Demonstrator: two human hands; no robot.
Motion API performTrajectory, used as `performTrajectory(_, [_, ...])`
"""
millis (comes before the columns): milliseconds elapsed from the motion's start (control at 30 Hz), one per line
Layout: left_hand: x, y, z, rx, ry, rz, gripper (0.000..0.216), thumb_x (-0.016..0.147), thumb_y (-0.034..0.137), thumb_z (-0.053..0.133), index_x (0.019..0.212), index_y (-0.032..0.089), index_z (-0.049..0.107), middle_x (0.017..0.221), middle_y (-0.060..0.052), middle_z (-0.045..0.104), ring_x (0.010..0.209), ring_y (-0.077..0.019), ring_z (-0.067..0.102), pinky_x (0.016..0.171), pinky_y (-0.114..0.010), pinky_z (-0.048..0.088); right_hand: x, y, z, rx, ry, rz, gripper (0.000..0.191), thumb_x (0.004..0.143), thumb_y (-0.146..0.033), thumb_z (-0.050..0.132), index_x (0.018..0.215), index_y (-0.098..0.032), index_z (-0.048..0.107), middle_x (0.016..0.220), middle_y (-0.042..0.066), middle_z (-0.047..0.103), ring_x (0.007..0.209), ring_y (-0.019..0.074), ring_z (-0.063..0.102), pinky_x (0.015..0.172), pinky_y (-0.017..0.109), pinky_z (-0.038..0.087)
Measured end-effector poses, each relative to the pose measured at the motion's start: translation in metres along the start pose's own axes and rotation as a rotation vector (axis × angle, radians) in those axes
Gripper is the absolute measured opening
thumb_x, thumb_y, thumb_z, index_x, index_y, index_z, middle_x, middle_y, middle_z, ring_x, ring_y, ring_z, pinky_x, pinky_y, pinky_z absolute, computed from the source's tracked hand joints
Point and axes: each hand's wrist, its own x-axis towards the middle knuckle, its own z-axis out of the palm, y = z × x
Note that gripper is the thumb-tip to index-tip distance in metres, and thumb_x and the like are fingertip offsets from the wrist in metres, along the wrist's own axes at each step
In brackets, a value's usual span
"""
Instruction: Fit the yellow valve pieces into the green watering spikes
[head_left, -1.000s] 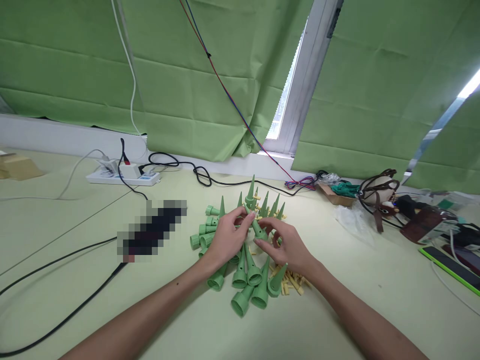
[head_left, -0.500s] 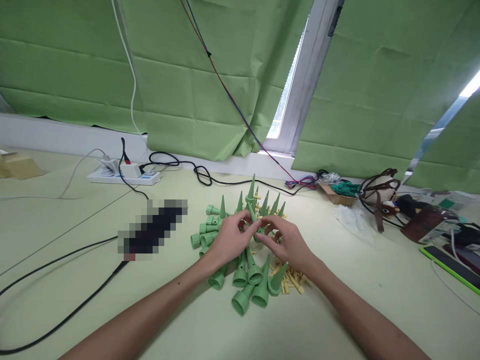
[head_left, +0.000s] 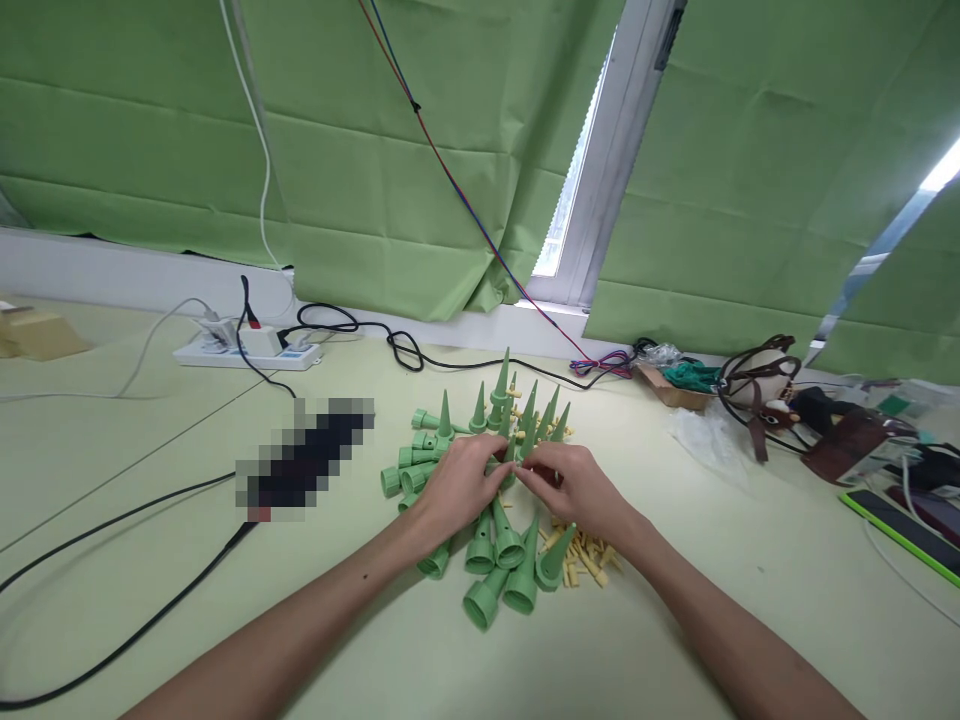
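Two hands closed on one green cone [head_left: 511,451], mid-table, above the cone pile.
The green cone points tip-up between the pinched fingertips of the left hand [head_left: 454,487] and right hand [head_left: 577,487], whose thumbs and forefingers are narrow around it and hide its base. Upright cones [head_left: 501,385] stand just behind. Lying cones [head_left: 495,575] fan out below the wrists, with yellow pegs [head_left: 583,562] beside the right wrist. Further out on the table [head_left: 675,650] are a power strip [head_left: 247,350] and black cable [head_left: 127,620] to the left, and a phone [head_left: 900,535] at far right.

Bright, even daylight from the window gap [head_left: 574,215]; edges look somewhat bowed.
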Motion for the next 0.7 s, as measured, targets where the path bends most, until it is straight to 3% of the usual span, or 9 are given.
performTrajectory(367, [0.0, -0.0019, 0.0018, 0.026, 0.01, 0.007, 0.017, 0.088, 0.023, 0.055, 0.072, 0.019, 0.055, 0.071, -0.002, 0.062, 0.065, -0.0198, 0.056, 0.057, -0.027, 0.035, -0.0024, -0.0061, -0.0011, 0.017, -0.263, -0.026, 0.012, 0.089, -0.021, 0.058, 0.08, -0.019, 0.065, 0.059, -0.003, 0.054, 0.053, 0.0099, 0.043, 0.055, 0.022, 0.032])
performTrajectory(700, [-0.0006, 0.0038, -0.0009, 0.005, 0.049, -0.022, 0.023, 0.093, 0.033, 0.049, 0.081, 0.017, 0.061, 0.078, -0.005, 0.066, 0.066, -0.0196, 0.058, 0.058, -0.029, 0.037, -0.0032, -0.006, 0.0022, -0.006, -0.302, 0.006, 0.008, 0.083, -0.02, 0.065, 0.09, -0.021, 0.069, 0.061, -0.004, 0.057, 0.054, 0.0107, 0.048, 0.055, 0.021, 0.033])
